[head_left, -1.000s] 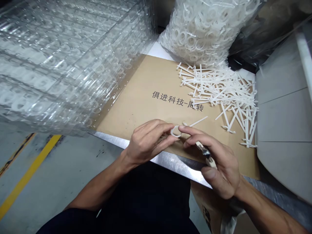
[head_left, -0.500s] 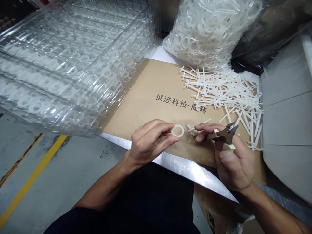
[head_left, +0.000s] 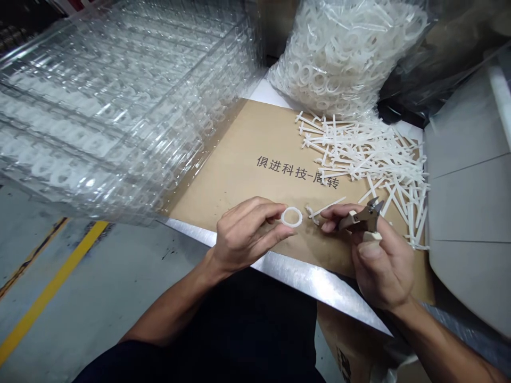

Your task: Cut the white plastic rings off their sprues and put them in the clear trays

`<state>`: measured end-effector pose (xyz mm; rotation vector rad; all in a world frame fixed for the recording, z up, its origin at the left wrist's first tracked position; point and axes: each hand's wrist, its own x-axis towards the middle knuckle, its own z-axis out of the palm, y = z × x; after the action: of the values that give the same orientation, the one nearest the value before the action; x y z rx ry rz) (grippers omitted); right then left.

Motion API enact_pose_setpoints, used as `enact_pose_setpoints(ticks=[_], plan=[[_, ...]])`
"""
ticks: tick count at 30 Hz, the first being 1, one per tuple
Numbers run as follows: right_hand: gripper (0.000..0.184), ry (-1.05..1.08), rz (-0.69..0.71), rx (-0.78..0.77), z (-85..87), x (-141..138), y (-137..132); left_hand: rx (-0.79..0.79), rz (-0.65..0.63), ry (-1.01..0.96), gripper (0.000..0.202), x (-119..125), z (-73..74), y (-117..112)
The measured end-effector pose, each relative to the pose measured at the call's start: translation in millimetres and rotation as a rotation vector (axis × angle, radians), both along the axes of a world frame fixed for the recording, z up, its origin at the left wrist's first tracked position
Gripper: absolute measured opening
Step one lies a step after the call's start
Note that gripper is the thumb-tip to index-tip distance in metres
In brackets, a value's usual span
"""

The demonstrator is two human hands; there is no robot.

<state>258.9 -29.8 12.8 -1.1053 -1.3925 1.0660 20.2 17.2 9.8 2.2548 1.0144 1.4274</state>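
Between the thumb and fingertips of my left hand [head_left: 249, 234] is a translucent white plastic ring [head_left: 291, 217], its face turned toward me. My right hand [head_left: 379, 260] is wrapped round a pair of side cutters [head_left: 365, 215] with pale handles, jaws pointing up and away. A single white plastic sprue [head_left: 325, 206] lies on the cardboard just past the ring, close to my right fingertips. Behind my right hand spreads a heap of similar white sprues [head_left: 367, 149].
A brown cardboard sheet [head_left: 223, 175] with printed characters covers the metal-edged table [head_left: 311, 282]. Stacked clear plastic trays [head_left: 120, 101] holding white parts stand at left. At the back is a clear bag of white rings [head_left: 331, 58]. A pale bin-like surface [head_left: 471, 191] borders the right.
Both hands keep nearly the same pose, with the ring and cutters still held. The view has shifted slightly, and the cutters sit a little further left, showing more of the lone sprue.
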Motion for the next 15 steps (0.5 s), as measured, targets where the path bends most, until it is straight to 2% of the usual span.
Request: enact_pose_setpoints(ticks=[3,6,9,12,15], plan=[[0.043,-0.034,-0.023,0.013,-4.5,6.2,0.5,-0.069,-0.024,-0.054,0.022,1.9,-1.0,0.4],[0.042,-0.048,-0.058,-0.007,-10.3,15.8,1.7,-0.201,-0.071,-0.19,0.021,2.3,-0.8,0.6],[0.041,-0.106,-0.09,-0.064,-15.9,23.9,4.7,-0.353,-0.1,-0.336,0.022,-4.7,5.8,-0.9],[0.041,-0.156,-0.139,-0.102,-19.7,28.7,5.3,-0.493,-0.109,-0.458,0.024,-22.3,25.1,-9.6],[0.043,-0.089,-0.16,-0.144,-24.0,32.6,4.2,-0.542,-0.098,-0.496,0.023,-52.0,55.2,-24.2]])
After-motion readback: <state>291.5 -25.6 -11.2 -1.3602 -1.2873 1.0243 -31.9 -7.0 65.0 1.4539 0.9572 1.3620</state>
